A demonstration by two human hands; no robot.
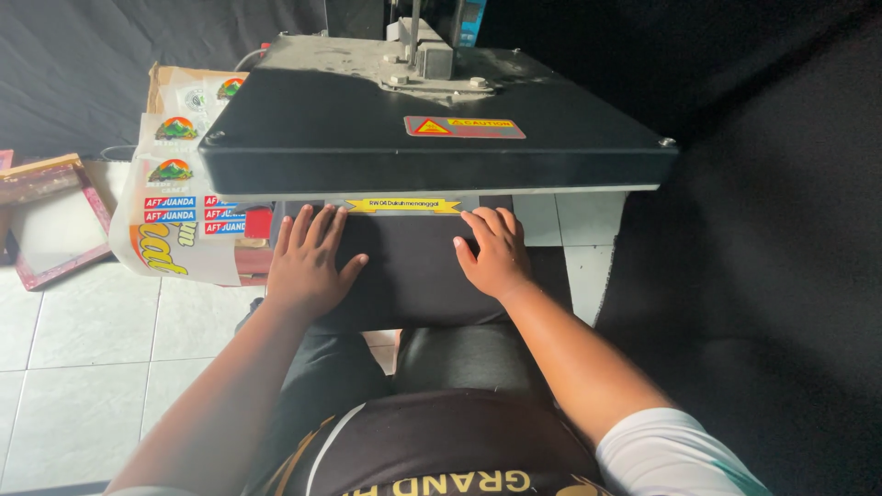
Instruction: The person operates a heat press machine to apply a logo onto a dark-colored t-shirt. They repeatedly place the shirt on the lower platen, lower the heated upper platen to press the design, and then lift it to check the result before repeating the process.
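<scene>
Both forearms bare. Left hand (308, 262) and right hand (496, 253) without gloves, rings or watch. White short sleeve (675, 455) on right arm. Dark shirt (441, 450) over chest, gold lettering plus thin white and gold curved stripes. Dark trousers (459, 358), possibly black; light too dim.

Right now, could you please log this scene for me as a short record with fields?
Setting: tiled floor, black backdrop cloth
Machine: heat press, upper platen raised
Workpiece: dark garment spread on the lower bed
Transfer: yellow banner strip at the garment's far edge
Left hand: flat on garment, fingers spread, no grip
Right hand: flat on garment, no grip
Left of press: printed transfer sheets, wooden screen frame
</scene>
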